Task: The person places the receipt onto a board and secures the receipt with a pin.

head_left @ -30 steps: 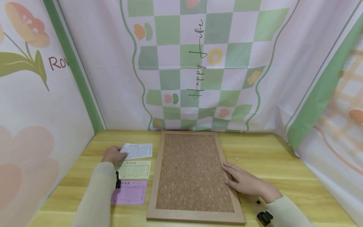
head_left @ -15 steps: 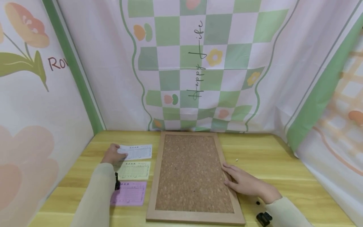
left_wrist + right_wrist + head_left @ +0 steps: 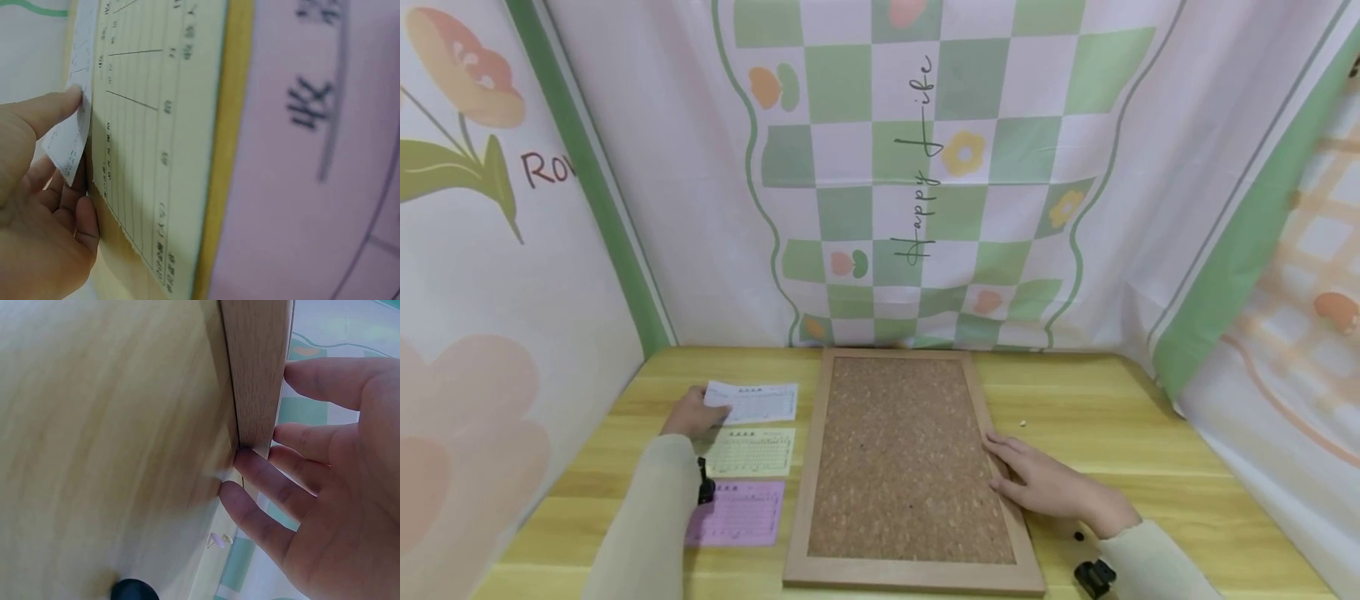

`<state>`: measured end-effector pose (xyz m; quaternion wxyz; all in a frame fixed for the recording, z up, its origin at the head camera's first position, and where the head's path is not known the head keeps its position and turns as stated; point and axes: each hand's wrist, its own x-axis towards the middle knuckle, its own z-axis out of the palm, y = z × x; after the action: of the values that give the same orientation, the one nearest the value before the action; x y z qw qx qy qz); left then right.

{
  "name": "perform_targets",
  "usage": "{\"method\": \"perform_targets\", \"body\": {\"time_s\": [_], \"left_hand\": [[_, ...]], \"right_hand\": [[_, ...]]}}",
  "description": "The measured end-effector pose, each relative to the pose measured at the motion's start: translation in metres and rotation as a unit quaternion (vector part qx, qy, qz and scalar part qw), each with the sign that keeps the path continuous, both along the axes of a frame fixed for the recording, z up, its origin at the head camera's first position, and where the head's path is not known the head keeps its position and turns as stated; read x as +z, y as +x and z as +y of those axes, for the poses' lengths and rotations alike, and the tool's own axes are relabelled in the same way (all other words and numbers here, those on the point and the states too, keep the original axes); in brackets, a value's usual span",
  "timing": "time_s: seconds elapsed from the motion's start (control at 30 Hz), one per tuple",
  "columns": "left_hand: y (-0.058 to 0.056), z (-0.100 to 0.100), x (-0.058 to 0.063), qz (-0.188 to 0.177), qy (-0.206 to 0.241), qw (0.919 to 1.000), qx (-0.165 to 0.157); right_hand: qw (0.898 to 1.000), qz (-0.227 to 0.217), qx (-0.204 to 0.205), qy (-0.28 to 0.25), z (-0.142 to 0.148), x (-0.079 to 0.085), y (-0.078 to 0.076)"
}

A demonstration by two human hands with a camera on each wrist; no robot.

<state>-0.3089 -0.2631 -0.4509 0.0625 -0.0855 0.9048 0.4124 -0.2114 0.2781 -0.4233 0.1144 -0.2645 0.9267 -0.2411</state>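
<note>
In the head view my left hand [image 3: 691, 413] pinches the left end of a white printed receipt slip [image 3: 760, 403], thumb on top. The left wrist view shows the thumb pressed on the white slip [image 3: 70, 134], its near corner raised and fingers curled below. A yellow slip [image 3: 749, 452] and a purple slip [image 3: 737, 515] lie in a column nearer me. To their right lies a wood-framed cork board [image 3: 910, 467]. My right hand [image 3: 1051, 485] rests against its right frame edge; in the right wrist view the fingers [image 3: 269, 481] are extended, touching the frame.
Small thumbtacks [image 3: 216, 540] lie on the wooden table [image 3: 1120, 417], right of the board. A small black round thing [image 3: 1078, 537] lies near the right sleeve, with a black device [image 3: 1094, 577] at the wrist. Patterned cloth [image 3: 917, 167] hangs behind the table.
The left hand has drawn the white slip slightly left, and its left end lies lower than before. The right hand stays against the frame. The head view has shifted a little.
</note>
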Motion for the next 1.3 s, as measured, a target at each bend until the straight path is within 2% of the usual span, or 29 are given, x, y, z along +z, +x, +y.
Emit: {"method": "perform_targets", "body": {"time_s": [0.1,0.27,0.5,0.73,0.97,1.3], "left_hand": [[0.000,-0.003,0.000,-0.001,-0.004,1.0000,0.000],[-0.001,-0.004,0.001,-0.014,0.004,0.9997,0.021],[-0.006,-0.004,0.000,-0.020,0.038,0.9981,0.044],[-0.005,-0.002,0.003,-0.011,0.074,0.9953,0.061],[-0.007,-0.003,0.003,-0.010,0.139,0.9887,0.055],[-0.004,0.001,0.010,-0.005,0.117,0.9924,0.036]], "right_hand": [[1.000,0.002,0.002,0.001,0.000,0.000,0.000],[1.000,0.002,0.000,0.000,0.000,-0.001,0.000],[1.000,-0.001,0.001,-0.001,0.001,-0.001,0.000],[1.000,-0.012,0.013,0.000,0.002,0.001,-0.002],[1.000,-0.013,0.010,0.001,0.004,0.000,-0.003],[1.000,-0.023,0.003,0.000,0.004,-0.001,-0.002]]}}
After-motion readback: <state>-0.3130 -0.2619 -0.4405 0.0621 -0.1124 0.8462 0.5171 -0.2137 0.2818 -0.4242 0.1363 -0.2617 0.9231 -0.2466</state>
